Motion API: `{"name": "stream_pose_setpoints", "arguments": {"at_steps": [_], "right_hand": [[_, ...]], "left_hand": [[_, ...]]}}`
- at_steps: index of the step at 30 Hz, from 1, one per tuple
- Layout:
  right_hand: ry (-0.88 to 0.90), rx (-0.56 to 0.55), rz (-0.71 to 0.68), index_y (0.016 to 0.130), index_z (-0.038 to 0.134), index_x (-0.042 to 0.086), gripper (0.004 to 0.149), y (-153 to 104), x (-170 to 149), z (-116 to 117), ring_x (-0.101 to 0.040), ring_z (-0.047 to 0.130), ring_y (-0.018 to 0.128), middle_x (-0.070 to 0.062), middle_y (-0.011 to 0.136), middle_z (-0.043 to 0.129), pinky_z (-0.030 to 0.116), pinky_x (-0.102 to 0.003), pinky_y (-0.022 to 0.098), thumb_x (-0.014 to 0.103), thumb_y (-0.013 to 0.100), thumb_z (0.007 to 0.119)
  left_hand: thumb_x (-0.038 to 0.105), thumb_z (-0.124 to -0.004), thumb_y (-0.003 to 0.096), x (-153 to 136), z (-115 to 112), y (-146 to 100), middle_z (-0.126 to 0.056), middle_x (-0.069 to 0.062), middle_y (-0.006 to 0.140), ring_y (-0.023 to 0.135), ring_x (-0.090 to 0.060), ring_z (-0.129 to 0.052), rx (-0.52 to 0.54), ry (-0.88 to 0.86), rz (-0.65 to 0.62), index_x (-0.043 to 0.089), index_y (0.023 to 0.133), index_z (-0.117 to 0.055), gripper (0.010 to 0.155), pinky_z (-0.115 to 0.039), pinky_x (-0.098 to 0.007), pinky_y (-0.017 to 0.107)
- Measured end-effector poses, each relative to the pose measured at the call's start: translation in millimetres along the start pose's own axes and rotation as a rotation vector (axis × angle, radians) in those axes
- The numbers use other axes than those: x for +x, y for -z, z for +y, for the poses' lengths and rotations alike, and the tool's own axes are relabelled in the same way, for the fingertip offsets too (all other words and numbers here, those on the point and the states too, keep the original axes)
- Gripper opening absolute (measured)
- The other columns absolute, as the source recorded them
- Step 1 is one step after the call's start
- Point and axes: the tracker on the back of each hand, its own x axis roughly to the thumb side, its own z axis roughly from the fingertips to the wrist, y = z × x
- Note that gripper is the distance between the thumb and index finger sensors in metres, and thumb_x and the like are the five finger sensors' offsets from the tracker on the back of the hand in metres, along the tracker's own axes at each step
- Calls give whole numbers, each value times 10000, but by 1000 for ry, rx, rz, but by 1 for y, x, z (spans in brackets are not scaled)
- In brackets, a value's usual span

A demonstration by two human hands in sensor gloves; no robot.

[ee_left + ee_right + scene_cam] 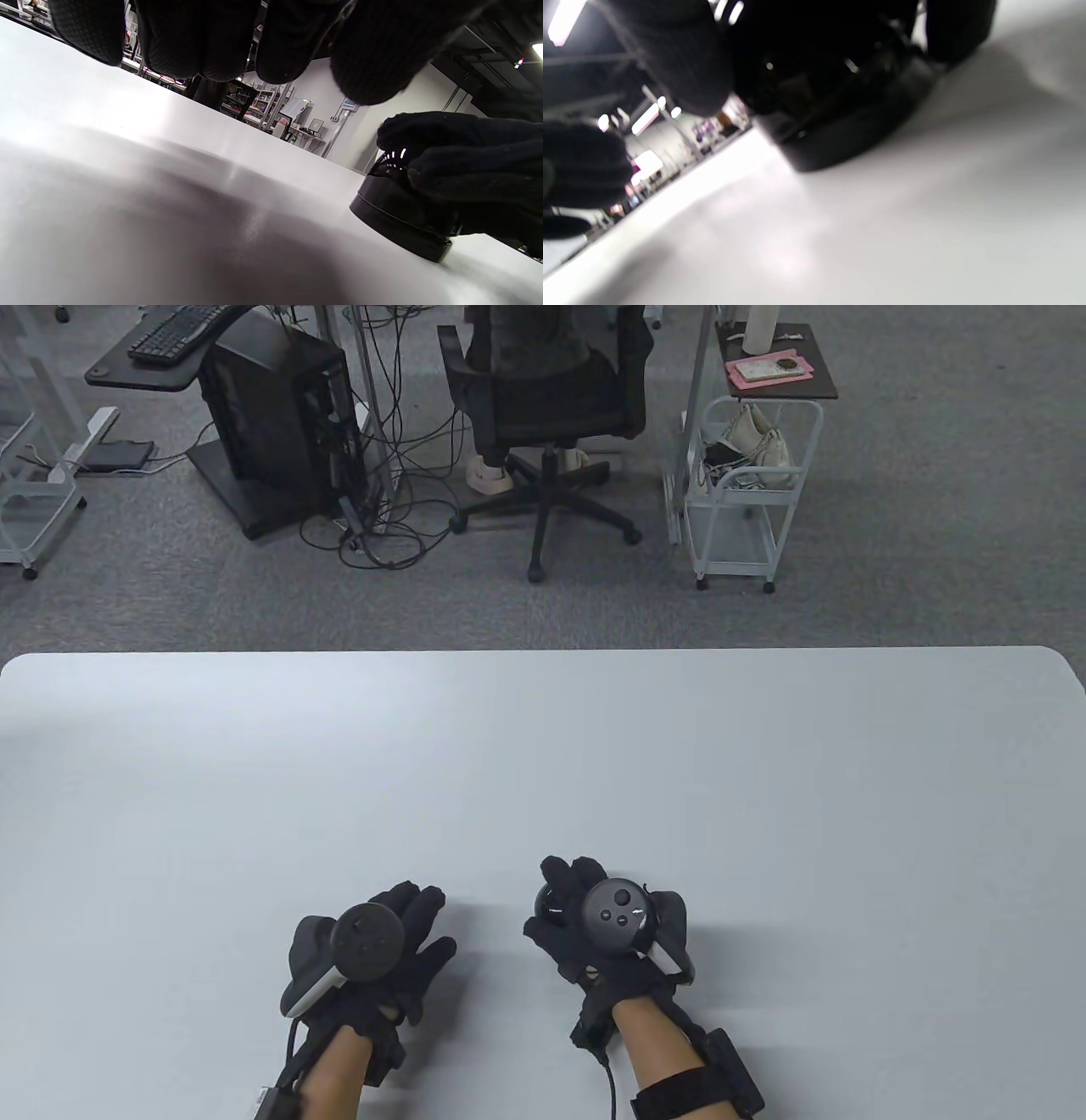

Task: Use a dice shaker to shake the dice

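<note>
Right hand [607, 929] rests on top of the dice shaker [551, 906], with the gloved fingers [570, 872] curled over its dome and the thumb against its near side. In the left wrist view the shaker [398, 222] stands on the tabletop [543, 763] on a flat, round black base, the right hand's fingers [458, 156] draped across the upper part. The right wrist view is blurred; it shows the dark base [848, 131] meeting the tabletop under the fingers, but not how firmly the hand grips. No dice can be made out in any view.

Left hand [365, 959] lies to the left of the shaker, apart from it, palm down with fingers loosely extended and holding nothing. The left wrist view shows its fingertips [373, 55] above the surface; whether the palm itself touches cannot be told.

Step in hand, as judged: securing the shaker before shaking.

Recommended procedure:
1. Settle the right hand's fingers evenly around the dome so the load is shared, with the thumb opposing them.
2. Confirm that base and dome move as one unit. The seam line visible above the base suggests two parts; if they can separate, the grip should span both or press the dome down onto the base.
3. Bring the left hand to the left side of the base if extra support is needed.
4. Shake in short strokes, keeping the shaker upright.

Risk: the smooth dome may slip within the fabric gloves under vigorous motion.
</note>
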Motion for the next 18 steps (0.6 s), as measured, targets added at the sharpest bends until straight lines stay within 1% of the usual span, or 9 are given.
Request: {"name": "stream_pose_setpoints", "arguments": {"at_steps": [3, 7, 11, 12, 15, 18], "right_hand": [[7, 8, 15, 1140, 396, 255, 744, 1, -1, -1, -597, 514, 998, -302, 1116, 369, 543, -735, 660, 456, 570, 829], [-49, 47, 43, 1145, 327, 269, 796, 0, -1, -2, -602, 512, 994, -308, 1116, 356, 522, -736, 671, 466, 566, 837], [-58, 11, 23, 1144, 368, 254, 788, -1, 0, -3, -590, 569, 971, -304, 1106, 401, 551, -719, 675, 459, 556, 852], [-56, -27, 0, 1140, 390, 254, 782, -3, 1, -6, -581, 596, 960, -303, 1100, 420, 569, -711, 672, 462, 548, 858], [12, -105, -26, 1140, 394, 252, 787, -7, 2, -20, -573, 604, 961, -301, 1098, 430, 583, -704, 671, 472, 544, 858], [83, -226, -63, 1140, 394, 247, 788, -17, 1, -45, -573, 608, 958, -302, 1098, 435, 608, -703, 662, 472, 544, 857]], "left_hand": [[525, -763, 519, 1, 0, 0, -579, -202, 1116, 1007, -487, -611, -2, 4, -1, 240, 1080, -573, 657, -595, -678, 657], [525, -763, 520, 0, 0, 0, -579, -204, 1115, 1007, -488, -610, -3, 4, 2, 238, 1080, -573, 657, -595, -678, 657], [525, -763, 520, 0, 0, 0, -579, -203, 1116, 1007, -486, -612, -6, 4, 4, 238, 1080, -573, 657, -595, -677, 657], [525, -763, 519, 0, 0, 0, -580, -203, 1115, 1006, -489, -611, -6, 3, 4, 238, 1080, -573, 658, -596, -677, 656], [524, -764, 519, 0, 1, 0, -580, -205, 1115, 1005, -489, -613, -2, -1, 2, 237, 1080, -574, 658, -595, -678, 656], [525, -763, 520, -1, 2, -1, -578, -203, 1116, 1007, -489, -608, 4, -9, 2, 238, 1081, -573, 658, -594, -678, 658]]}}
